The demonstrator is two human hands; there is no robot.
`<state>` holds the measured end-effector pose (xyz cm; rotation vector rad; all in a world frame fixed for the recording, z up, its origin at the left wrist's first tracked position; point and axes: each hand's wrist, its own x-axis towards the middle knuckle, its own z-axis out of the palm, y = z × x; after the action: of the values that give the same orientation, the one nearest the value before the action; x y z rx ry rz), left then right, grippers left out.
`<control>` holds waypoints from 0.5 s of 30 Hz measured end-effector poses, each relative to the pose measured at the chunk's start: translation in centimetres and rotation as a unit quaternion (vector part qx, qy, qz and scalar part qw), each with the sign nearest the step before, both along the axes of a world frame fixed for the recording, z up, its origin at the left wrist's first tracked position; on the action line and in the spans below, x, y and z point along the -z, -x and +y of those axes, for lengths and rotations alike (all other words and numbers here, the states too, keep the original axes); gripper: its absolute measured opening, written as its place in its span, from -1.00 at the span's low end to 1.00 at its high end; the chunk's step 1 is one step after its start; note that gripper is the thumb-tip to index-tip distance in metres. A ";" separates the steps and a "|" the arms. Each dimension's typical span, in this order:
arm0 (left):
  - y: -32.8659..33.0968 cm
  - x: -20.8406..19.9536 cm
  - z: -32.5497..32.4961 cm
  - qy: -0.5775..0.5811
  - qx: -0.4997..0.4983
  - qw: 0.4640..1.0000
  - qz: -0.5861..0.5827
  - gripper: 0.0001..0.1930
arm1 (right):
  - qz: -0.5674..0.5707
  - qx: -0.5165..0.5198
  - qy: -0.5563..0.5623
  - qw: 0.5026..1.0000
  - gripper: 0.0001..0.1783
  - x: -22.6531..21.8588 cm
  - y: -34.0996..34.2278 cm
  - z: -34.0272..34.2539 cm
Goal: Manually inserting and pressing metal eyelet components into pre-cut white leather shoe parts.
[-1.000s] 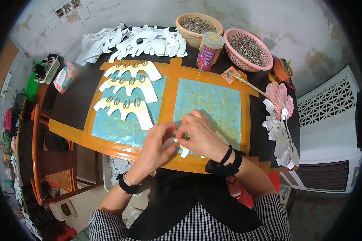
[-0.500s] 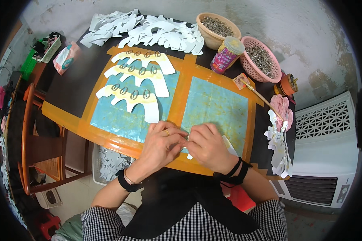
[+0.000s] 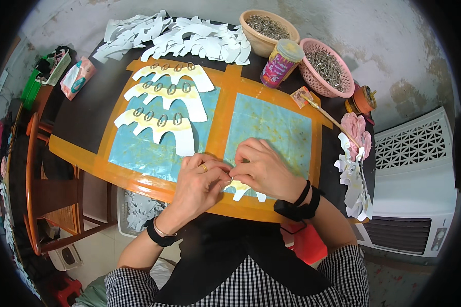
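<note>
My left hand (image 3: 200, 181) and my right hand (image 3: 261, 169) meet over a white paper cutout (image 3: 243, 190) with wavy edges, near the front edge of the orange-framed blue work board (image 3: 264, 125). Both pinch the cutout at its top; most of the piece is hidden under my fingers. Three finished white cutouts with metal rings (image 3: 161, 105) lie in a row on the left blue panel. A ring is on my left hand, dark bands on both wrists.
A pile of blank white cutouts (image 3: 182, 38) lies at the back. A tan bowl (image 3: 269, 30) and pink basket (image 3: 327, 64) hold metal rings, with a jar (image 3: 279, 64) between. Pink and white cutouts (image 3: 354, 153) and a stick (image 3: 328, 115) lie right. A white appliance (image 3: 420, 189) stands right.
The view has shifted slightly; my hands stay together on the white cutout at the board's front edge, fingers working at its top.
</note>
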<state>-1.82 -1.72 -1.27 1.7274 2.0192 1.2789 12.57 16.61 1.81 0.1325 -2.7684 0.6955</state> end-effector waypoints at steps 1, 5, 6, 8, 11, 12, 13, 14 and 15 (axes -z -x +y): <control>0.0 0.0 0.0 -0.001 -0.001 1.000 0.000 -0.86 | 0.000 -0.001 -0.001 1.000 -0.89 -0.1 0.1 0.0; 0.0 0.1 -0.2 0.004 0.000 1.000 -0.009 -0.86 | 0.019 -0.026 -0.094 0.995 -0.88 -1.0 0.4 -0.7; 0.0 0.1 -0.2 0.005 0.000 1.000 -0.013 -0.86 | 0.034 -0.030 -0.168 0.985 -0.86 -1.1 0.3 -1.1; 0.0 0.3 -0.2 -0.004 -0.003 1.000 -0.009 -0.85 | 0.046 -0.030 -0.180 0.982 -0.85 -0.9 -0.4 -2.1; -0.1 0.2 -0.3 -0.015 -0.002 1.000 0.007 -0.84 | 0.066 -0.019 -0.179 0.981 -0.85 -0.4 -0.9 -2.5; 0.0 0.1 -0.3 -0.017 -0.002 1.000 0.018 -0.84 | 0.074 -0.011 -0.165 0.984 -0.86 -0.2 -0.9 -2.4; 0.0 -0.2 -0.2 -0.018 -0.003 1.000 0.016 -0.84 | 0.072 -0.012 -0.165 0.984 -0.86 -0.2 -0.9 -2.3; 0.1 -0.7 -0.1 -0.023 0.011 0.998 0.059 -0.85 | 0.080 -0.016 -0.173 0.982 -0.85 -0.1 -0.9 -2.2; 0.2 -1.0 0.0 -0.029 0.022 0.994 0.103 -0.85 | 0.088 -0.023 -0.180 0.979 -0.85 -0.2 -0.9 -2.1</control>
<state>-2.04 -1.69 -0.32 1.9925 2.0558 1.2006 13.50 14.54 1.99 0.3163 -2.6967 0.1730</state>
